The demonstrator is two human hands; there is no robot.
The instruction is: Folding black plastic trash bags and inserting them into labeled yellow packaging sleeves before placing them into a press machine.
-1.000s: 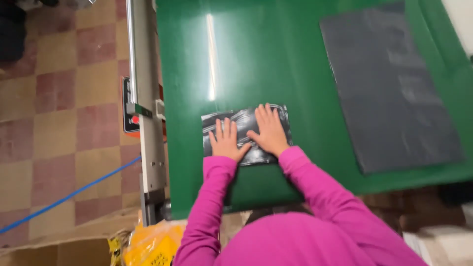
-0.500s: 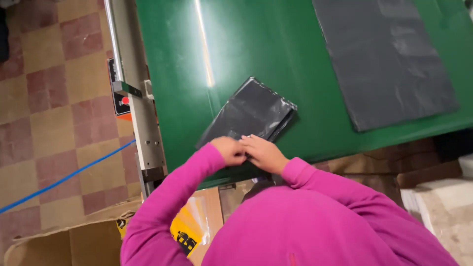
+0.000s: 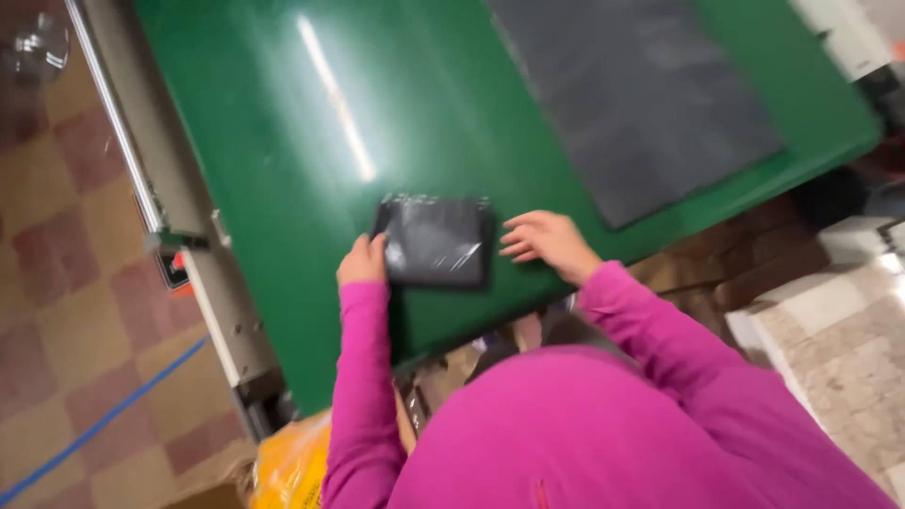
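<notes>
Nearest the camera, pink sleeves [image 3: 363, 377] are seen reaching out over the near edge of a green table [image 3: 283, 151]. The left hand [image 3: 361, 262] is curled against the left edge of a small folded dark bag [image 3: 436, 241], touching it; whether anything is pinched cannot be told, since the view is blurred. The right hand [image 3: 547, 243] is laid flat just beside the bag's right edge, fingers spread and loose, nothing held.

The bag is thus set between the two hands, close to the near edge of the table. As a judgement: the glossy plastic is held down by little, so the fold could spring open, or the bag could be slid off the near edge if it is nudged by the left hand.

Farther off, a large grey sheet [image 3: 632, 94] is spread flat, well apart from the bag.
</notes>
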